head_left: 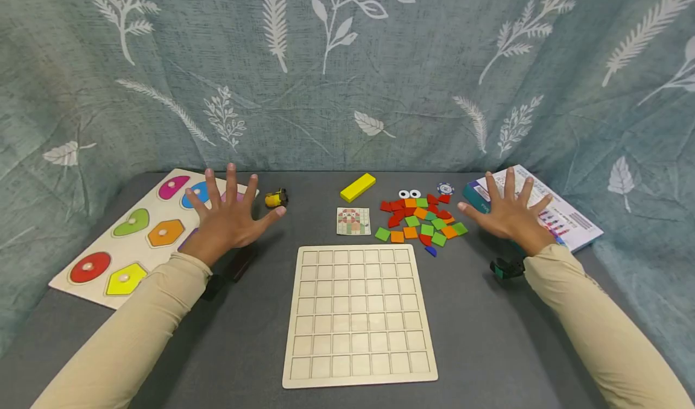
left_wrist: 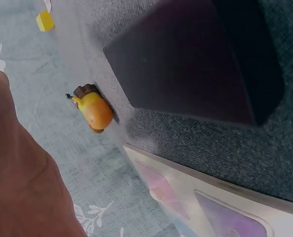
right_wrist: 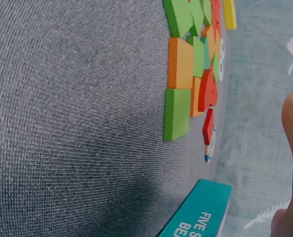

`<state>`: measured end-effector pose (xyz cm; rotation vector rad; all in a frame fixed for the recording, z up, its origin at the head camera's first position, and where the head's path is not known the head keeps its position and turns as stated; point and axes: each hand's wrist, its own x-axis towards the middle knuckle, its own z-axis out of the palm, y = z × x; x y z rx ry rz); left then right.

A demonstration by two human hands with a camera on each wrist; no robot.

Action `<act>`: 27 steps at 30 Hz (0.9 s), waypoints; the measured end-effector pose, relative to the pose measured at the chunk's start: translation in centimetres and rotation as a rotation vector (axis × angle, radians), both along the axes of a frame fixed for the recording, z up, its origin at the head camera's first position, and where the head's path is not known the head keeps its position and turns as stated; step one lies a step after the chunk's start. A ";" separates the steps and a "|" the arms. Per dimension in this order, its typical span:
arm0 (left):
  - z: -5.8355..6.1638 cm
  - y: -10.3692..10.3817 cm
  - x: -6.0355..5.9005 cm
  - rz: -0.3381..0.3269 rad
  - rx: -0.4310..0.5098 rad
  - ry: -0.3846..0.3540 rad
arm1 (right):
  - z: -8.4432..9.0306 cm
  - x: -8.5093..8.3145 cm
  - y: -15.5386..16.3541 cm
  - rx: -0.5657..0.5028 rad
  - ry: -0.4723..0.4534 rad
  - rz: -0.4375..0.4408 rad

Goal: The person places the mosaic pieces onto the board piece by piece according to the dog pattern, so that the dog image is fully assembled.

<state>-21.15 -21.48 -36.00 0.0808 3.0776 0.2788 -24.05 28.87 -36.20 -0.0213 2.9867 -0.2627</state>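
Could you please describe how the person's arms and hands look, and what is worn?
The left sleeve and the right sleeve are long, beige and wrinkled, reaching the wrists. The left hand and the right hand wear no gloves, and no rings show. A small black device with a green part shows by the right wrist; its fastening is hidden.

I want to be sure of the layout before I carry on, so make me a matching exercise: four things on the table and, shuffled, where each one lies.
Things
1. grid board
2. yellow block
3. knobbed shape board
4. teal-sided box

Places
A. at the person's right, by the right hand
B. just beyond the picture card
C. at the person's left, by the left hand
D. in the middle, on the person's side of the picture card

Pairs: 1-D, 2-B, 3-C, 4-A
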 end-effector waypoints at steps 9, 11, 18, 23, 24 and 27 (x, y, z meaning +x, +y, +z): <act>1.0 1.1 2.4 -0.232 0.132 -0.165 | -0.1 0.2 -0.4 -0.103 0.186 0.079; 1.0 1.7 3.9 -0.344 0.185 -0.180 | -0.2 0.3 -0.9 -0.148 0.272 0.123; 0.2 3.5 9.4 -0.559 0.248 -0.313 | -0.8 -0.2 -4.0 -0.358 0.342 0.220; -0.7 4.6 12.6 -0.649 0.275 -0.394 | -1.2 -0.9 -6.1 -0.482 0.231 0.237; -0.9 4.9 13.1 -0.669 0.276 -0.400 | -1.2 -1.0 -6.5 -0.500 0.215 0.243; -1.4 5.4 14.1 -0.718 0.290 -0.423 | -1.2 -1.7 -7.6 -0.543 0.177 0.258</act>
